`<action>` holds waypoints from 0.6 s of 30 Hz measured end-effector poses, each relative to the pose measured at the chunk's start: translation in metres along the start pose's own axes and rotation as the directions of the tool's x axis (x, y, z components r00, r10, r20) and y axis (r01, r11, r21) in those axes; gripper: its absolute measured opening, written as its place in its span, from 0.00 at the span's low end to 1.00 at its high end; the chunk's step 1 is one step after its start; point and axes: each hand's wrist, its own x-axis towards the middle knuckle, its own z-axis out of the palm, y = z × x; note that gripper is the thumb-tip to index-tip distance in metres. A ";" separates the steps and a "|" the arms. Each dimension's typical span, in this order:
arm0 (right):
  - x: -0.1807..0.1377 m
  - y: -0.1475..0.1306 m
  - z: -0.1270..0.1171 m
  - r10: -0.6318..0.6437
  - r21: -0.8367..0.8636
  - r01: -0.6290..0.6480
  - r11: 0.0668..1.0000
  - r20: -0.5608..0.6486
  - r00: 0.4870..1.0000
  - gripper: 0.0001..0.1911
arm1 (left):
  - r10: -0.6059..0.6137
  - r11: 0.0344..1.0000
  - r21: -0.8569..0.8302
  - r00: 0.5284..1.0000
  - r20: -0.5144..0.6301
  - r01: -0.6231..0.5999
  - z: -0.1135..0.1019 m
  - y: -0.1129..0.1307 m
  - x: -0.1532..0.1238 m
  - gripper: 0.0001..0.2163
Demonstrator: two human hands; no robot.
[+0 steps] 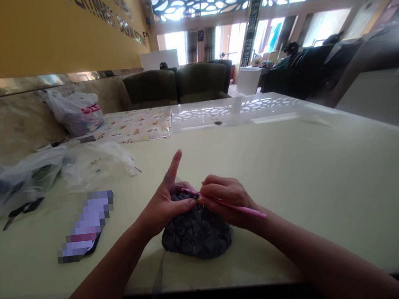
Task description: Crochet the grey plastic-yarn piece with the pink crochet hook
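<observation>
A dark grey crochet piece, covered in overlapping scale-like discs, rests on the table near its front edge. My left hand pinches its top edge between thumb and fingers, the index finger pointing up. A thin, see-through dark strand trails from the work toward the table's front edge. Closed around a pink crochet hook, my right hand meets the left thumb at the top of the piece. The hook's tip lies by the left fingers; whether a loop sits on it is too small to tell.
Left of the work lies a phone with a blurred screen. Beyond it are keys, crumpled clear plastic bags and a full white carrier bag. Armchairs stand behind the table; a person sits far right.
</observation>
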 end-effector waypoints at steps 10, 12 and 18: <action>-0.004 -0.003 0.009 0.037 -0.134 -0.064 0.989 -0.195 0.980 0.12 | 0.027 0.999 -0.041 0.997 -0.077 -0.030 0.000 -0.005 0.005 0.40; -0.004 -0.002 0.006 0.024 -0.141 -0.051 0.989 -0.188 0.982 0.12 | -0.031 0.994 -0.111 0.994 -0.102 0.019 -0.003 -0.005 0.006 0.36; -0.001 0.002 -0.002 -0.075 -0.150 0.070 0.986 -0.025 0.997 0.15 | -0.037 0.989 -0.142 0.999 -0.028 0.032 -0.010 -0.002 0.007 0.45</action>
